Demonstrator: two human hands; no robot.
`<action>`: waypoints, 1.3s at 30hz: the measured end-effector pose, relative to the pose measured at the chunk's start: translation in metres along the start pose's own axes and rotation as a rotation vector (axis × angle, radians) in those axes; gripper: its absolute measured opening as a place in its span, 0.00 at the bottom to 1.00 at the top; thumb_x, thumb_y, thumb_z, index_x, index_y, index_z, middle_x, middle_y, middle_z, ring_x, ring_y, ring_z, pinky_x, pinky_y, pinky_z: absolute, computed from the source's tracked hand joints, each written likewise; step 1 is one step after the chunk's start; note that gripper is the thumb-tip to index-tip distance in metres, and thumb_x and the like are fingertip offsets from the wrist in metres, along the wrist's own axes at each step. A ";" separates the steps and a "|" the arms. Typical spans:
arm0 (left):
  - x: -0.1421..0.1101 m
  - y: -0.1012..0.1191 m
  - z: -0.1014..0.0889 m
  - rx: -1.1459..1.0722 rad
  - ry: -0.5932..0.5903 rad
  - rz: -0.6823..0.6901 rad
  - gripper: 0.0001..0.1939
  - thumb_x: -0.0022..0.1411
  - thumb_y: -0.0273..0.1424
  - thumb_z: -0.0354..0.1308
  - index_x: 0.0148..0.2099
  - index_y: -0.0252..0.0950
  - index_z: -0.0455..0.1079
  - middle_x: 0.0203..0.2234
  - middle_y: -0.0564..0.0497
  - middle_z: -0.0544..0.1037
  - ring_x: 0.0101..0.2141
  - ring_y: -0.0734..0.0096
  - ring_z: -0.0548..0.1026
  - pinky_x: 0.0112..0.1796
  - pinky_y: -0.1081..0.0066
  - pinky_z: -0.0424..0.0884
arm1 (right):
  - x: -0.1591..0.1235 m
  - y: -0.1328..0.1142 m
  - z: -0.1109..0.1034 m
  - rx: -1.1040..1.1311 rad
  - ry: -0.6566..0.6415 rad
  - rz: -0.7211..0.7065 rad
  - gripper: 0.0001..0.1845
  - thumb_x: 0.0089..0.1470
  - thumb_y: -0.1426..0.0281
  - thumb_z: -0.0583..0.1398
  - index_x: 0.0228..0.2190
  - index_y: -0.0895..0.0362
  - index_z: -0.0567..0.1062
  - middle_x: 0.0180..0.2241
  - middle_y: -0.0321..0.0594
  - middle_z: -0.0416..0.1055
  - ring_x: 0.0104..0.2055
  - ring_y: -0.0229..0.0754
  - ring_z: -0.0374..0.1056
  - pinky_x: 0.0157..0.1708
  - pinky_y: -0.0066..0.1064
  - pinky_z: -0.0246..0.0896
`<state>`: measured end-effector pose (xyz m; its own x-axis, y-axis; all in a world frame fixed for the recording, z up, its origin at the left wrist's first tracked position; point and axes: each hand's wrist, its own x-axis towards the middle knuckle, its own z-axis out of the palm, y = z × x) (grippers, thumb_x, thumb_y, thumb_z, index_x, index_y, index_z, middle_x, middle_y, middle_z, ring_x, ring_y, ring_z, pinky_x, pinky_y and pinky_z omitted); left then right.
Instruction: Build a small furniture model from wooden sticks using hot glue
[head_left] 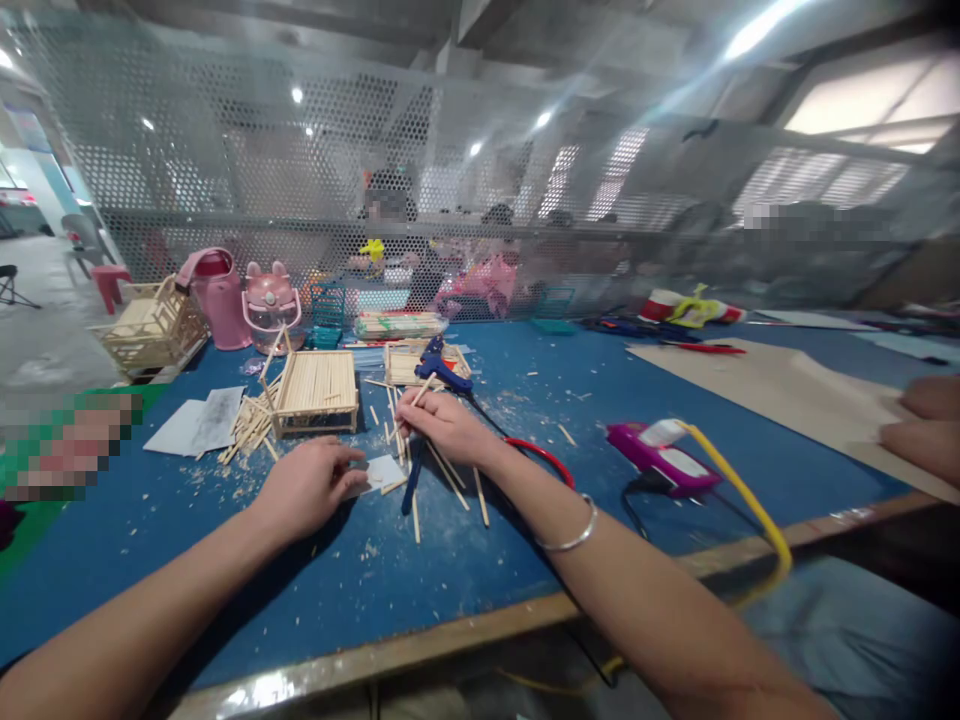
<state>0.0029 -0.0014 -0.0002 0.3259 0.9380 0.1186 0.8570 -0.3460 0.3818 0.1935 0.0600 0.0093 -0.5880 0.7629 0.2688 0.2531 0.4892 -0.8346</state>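
My right hand (444,425) is closed on a thin wooden stick (424,388), which points up from the fingertips. My left hand (319,482) rests low over the table, fingers apart, with its tips at the left edge of a small white paper piece (385,471). Just behind it stands a small bed-like frame of wooden sticks (319,388). Loose sticks (450,480) lie around and under my right hand. A blue glue gun (444,368) rests on a flat stick piece (401,364) beyond that hand. A dark blue tool handle (411,484) lies below the right fingers.
A stick pile and white papers (196,424) lie left. A pink flask (217,300), clear bottle (271,310) and larger stick model (154,325) stand behind. Right are a purple power strip (664,462) with a yellow cable and brown paper (765,385); another person's hand reaches in there.
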 end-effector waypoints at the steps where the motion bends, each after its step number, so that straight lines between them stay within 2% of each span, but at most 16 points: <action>1: 0.000 0.000 0.000 0.047 -0.026 0.014 0.16 0.59 0.38 0.49 0.45 0.40 0.71 0.35 0.47 0.75 0.35 0.65 0.72 0.35 0.70 0.65 | 0.000 0.001 -0.002 -0.075 -0.039 -0.007 0.12 0.55 0.66 0.51 0.26 0.60 0.67 0.23 0.35 0.65 0.26 0.33 0.62 0.30 0.25 0.56; 5: 0.000 0.000 0.002 0.166 -0.122 0.049 0.17 0.59 0.40 0.46 0.45 0.44 0.71 0.32 0.48 0.74 0.34 0.64 0.72 0.32 0.70 0.65 | -0.001 -0.004 0.000 -0.327 -0.195 -0.050 0.14 0.55 0.71 0.49 0.22 0.61 0.69 0.26 0.38 0.67 0.27 0.34 0.62 0.32 0.26 0.56; 8: 0.001 0.000 0.004 0.174 -0.139 0.040 0.16 0.59 0.40 0.46 0.46 0.45 0.71 0.33 0.48 0.74 0.35 0.63 0.72 0.32 0.69 0.65 | -0.002 -0.010 0.002 -0.444 -0.295 -0.055 0.16 0.55 0.72 0.49 0.20 0.61 0.69 0.26 0.38 0.68 0.27 0.34 0.62 0.32 0.26 0.55; 12: 0.002 -0.002 0.006 0.141 -0.131 0.040 0.16 0.58 0.39 0.47 0.45 0.45 0.71 0.34 0.47 0.75 0.36 0.62 0.73 0.32 0.68 0.65 | -0.003 -0.012 -0.001 -0.494 -0.279 -0.028 0.17 0.56 0.71 0.48 0.21 0.61 0.70 0.27 0.39 0.70 0.27 0.34 0.63 0.32 0.26 0.54; 15: 0.003 -0.004 0.008 0.083 -0.105 0.059 0.15 0.57 0.39 0.49 0.41 0.42 0.73 0.32 0.47 0.75 0.33 0.63 0.73 0.32 0.68 0.65 | -0.001 -0.011 -0.004 -0.551 -0.267 -0.045 0.14 0.56 0.70 0.50 0.23 0.60 0.70 0.26 0.39 0.69 0.27 0.36 0.62 0.30 0.26 0.53; 17: 0.003 -0.006 0.007 -0.015 -0.019 0.067 0.14 0.57 0.38 0.50 0.40 0.40 0.73 0.32 0.47 0.76 0.32 0.64 0.72 0.33 0.68 0.66 | 0.001 -0.012 -0.006 -0.599 -0.188 -0.084 0.13 0.56 0.69 0.49 0.26 0.60 0.69 0.27 0.40 0.69 0.29 0.37 0.62 0.30 0.26 0.52; 19: 0.003 -0.006 0.003 -0.184 0.140 0.042 0.16 0.57 0.37 0.50 0.45 0.38 0.71 0.31 0.48 0.76 0.30 0.67 0.72 0.33 0.68 0.66 | 0.002 -0.014 -0.006 -0.656 -0.122 -0.107 0.14 0.58 0.67 0.47 0.28 0.59 0.69 0.27 0.39 0.68 0.29 0.37 0.62 0.30 0.26 0.51; 21: 0.003 -0.005 -0.001 -0.369 0.313 0.014 0.18 0.57 0.38 0.50 0.48 0.37 0.69 0.29 0.49 0.77 0.29 0.70 0.72 0.32 0.70 0.67 | 0.001 -0.017 -0.002 -0.732 -0.151 -0.102 0.15 0.58 0.65 0.46 0.28 0.58 0.68 0.24 0.37 0.67 0.27 0.36 0.60 0.27 0.25 0.48; 24: 0.002 -0.004 -0.008 -0.486 0.441 0.024 0.14 0.57 0.38 0.51 0.37 0.36 0.74 0.27 0.50 0.77 0.28 0.71 0.72 0.31 0.72 0.67 | -0.001 -0.023 0.005 -0.814 -0.237 -0.101 0.15 0.57 0.62 0.48 0.27 0.56 0.68 0.21 0.35 0.65 0.23 0.35 0.57 0.24 0.24 0.43; 27: 0.002 -0.009 -0.012 -0.518 0.494 -0.027 0.14 0.56 0.39 0.52 0.31 0.35 0.74 0.22 0.50 0.76 0.24 0.72 0.71 0.28 0.73 0.67 | 0.001 -0.030 0.003 -0.740 -0.203 -0.098 0.15 0.57 0.63 0.48 0.28 0.57 0.69 0.21 0.35 0.64 0.23 0.34 0.56 0.24 0.24 0.44; 30: 0.003 -0.014 -0.016 -0.666 0.610 -0.084 0.15 0.54 0.40 0.53 0.36 0.34 0.73 0.24 0.50 0.76 0.25 0.71 0.72 0.28 0.73 0.68 | 0.008 -0.038 -0.010 -0.570 -0.104 -0.140 0.14 0.57 0.67 0.48 0.28 0.59 0.70 0.23 0.36 0.66 0.26 0.34 0.58 0.26 0.25 0.50; 32: 0.003 -0.014 -0.019 -0.734 0.685 -0.080 0.17 0.53 0.40 0.55 0.40 0.33 0.71 0.24 0.51 0.76 0.25 0.71 0.73 0.28 0.73 0.69 | 0.014 -0.043 -0.020 -0.454 -0.085 -0.160 0.12 0.55 0.69 0.49 0.29 0.59 0.71 0.22 0.36 0.66 0.25 0.34 0.59 0.27 0.25 0.52; 35: 0.003 -0.011 -0.026 -0.743 0.753 -0.064 0.17 0.52 0.39 0.55 0.41 0.33 0.70 0.25 0.50 0.76 0.25 0.72 0.73 0.29 0.73 0.70 | 0.022 -0.048 -0.026 -0.225 -0.042 -0.116 0.10 0.52 0.70 0.52 0.30 0.59 0.72 0.21 0.35 0.66 0.22 0.33 0.61 0.25 0.26 0.55; 39: 0.005 -0.023 -0.039 -0.699 0.795 -0.083 0.18 0.54 0.40 0.53 0.44 0.34 0.69 0.25 0.50 0.75 0.25 0.73 0.72 0.29 0.73 0.68 | 0.032 -0.039 -0.016 0.034 0.212 -0.049 0.07 0.47 0.68 0.56 0.24 0.59 0.70 0.19 0.35 0.67 0.21 0.33 0.62 0.23 0.26 0.57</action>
<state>-0.0302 0.0119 0.0272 -0.2944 0.7909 0.5364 0.3620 -0.4272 0.8286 0.1767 0.0723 0.0580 -0.4231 0.8122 0.4016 0.1999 0.5160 -0.8330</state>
